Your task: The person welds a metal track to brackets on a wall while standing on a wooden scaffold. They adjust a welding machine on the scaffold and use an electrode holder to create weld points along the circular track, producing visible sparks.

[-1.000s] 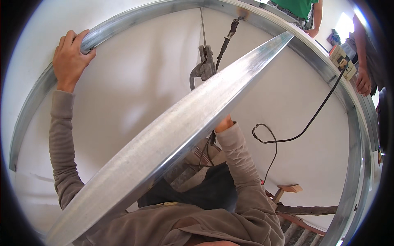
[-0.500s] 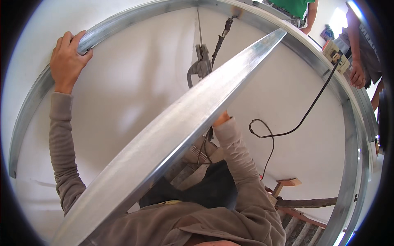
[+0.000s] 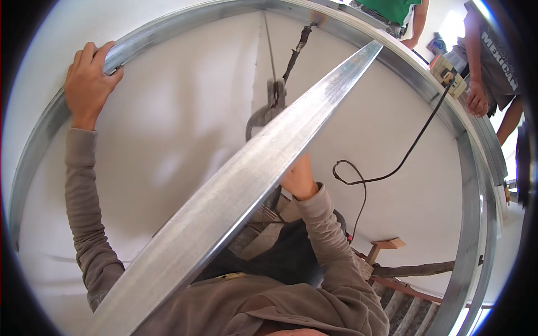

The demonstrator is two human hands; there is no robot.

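My left hand (image 3: 89, 84) is closed round the edge of a galvanized metal channel frame (image 3: 168, 31) at the upper left. Across the middle runs a long metal channel bar (image 3: 241, 173), slanting from lower left to upper right and close to the view. My right hand (image 3: 301, 176) is behind this bar, its fingers hidden. A grey welding electrode holder (image 3: 274, 92) pokes out past the bar's far side, in line with that hand, its handle hidden. The thin welding rod (image 3: 269, 42) in its jaws points up to the far part of the frame.
A dark, lumpy cable (image 3: 294, 53) hangs by the far frame. Another black cable (image 3: 392, 171) loops down from a socket box (image 3: 448, 75) at the right. Two people stand beyond the frame, one in a green shirt (image 3: 386, 11). A wooden piece (image 3: 388, 244) and a pole (image 3: 414, 270) are lower right.
The view has shifted a little. My right hand shows more below the bar, and the electrode holder has moved slightly left and down. My left hand keeps its grip on the frame.
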